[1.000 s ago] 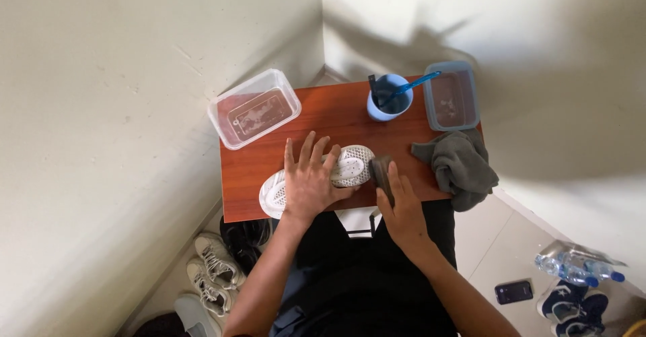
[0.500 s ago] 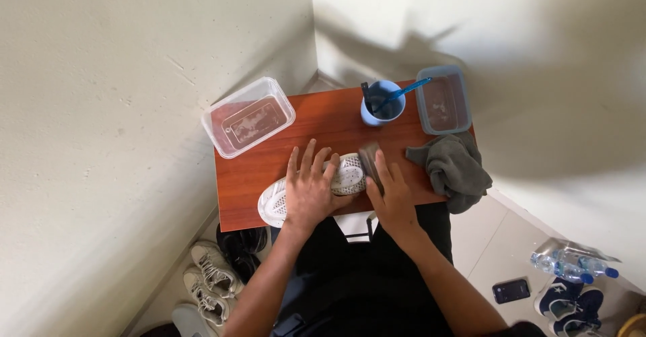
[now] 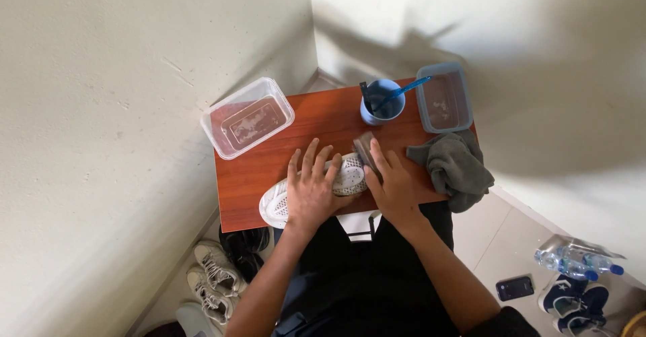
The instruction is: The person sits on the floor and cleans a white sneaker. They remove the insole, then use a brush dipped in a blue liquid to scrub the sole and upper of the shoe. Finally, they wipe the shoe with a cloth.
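On the table (image 3: 269,169), left hand (image 3: 311,190) lies flat, fingers spread, on sneaker (image 3: 340,179); right hand (image 3: 392,183) grips brush (image 3: 364,150).

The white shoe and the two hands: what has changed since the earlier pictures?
The right hand with its dark brush moved from the shoe's heel end up onto the white shoe, closer to the left hand. The left hand stayed flat on the shoe. The cup, both tubs and the grey cloth stayed in place on the table.
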